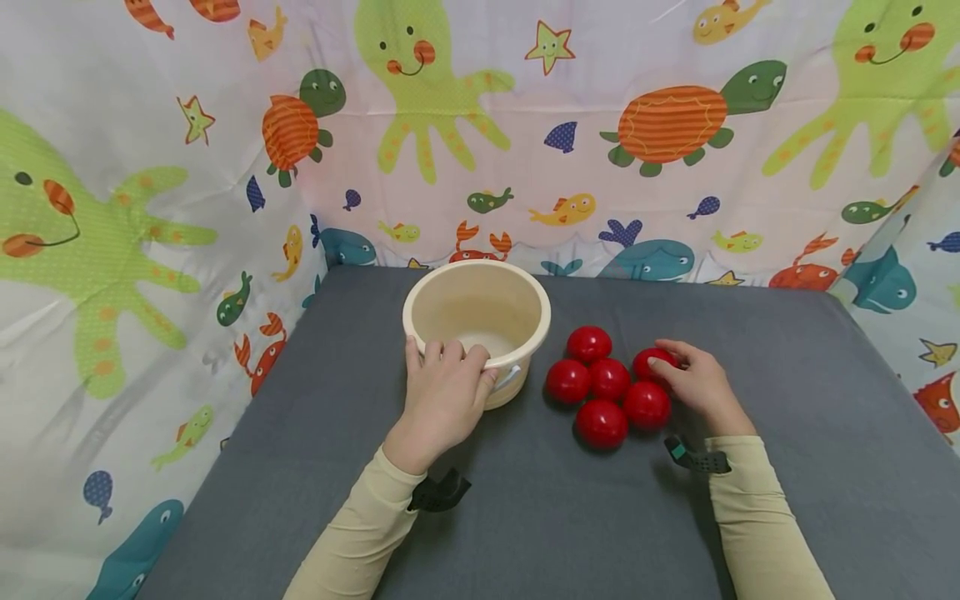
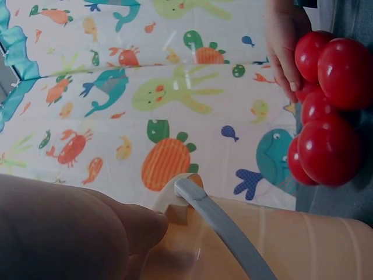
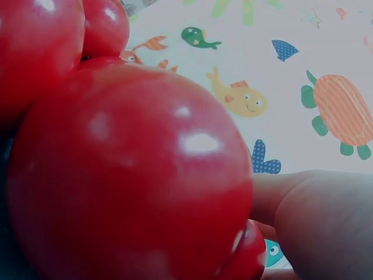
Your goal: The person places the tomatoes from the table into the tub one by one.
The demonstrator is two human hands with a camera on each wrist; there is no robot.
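A cream plastic bowl [image 1: 480, 310] stands on the grey table, left of centre. My left hand [image 1: 447, 385] grips its near rim, fingers hooked over the edge; the left wrist view shows that hand [image 2: 70, 227] against the bowl's wall [image 2: 291, 245] and its pale handle [image 2: 221, 224]. Several glossy red balls [image 1: 600, 392] lie clustered to the bowl's right. My right hand [image 1: 693, 382] curls its fingers round the rightmost ball [image 1: 647, 363]. In the right wrist view a red ball [image 3: 128, 175] fills the frame beside that hand [image 3: 320, 221].
The grey cloth table [image 1: 787, 467] is enclosed on three sides by a sea-animal curtain [image 1: 525, 125]. Bare cloth lies in front of and to the right of the balls. The bowl's inside looks empty.
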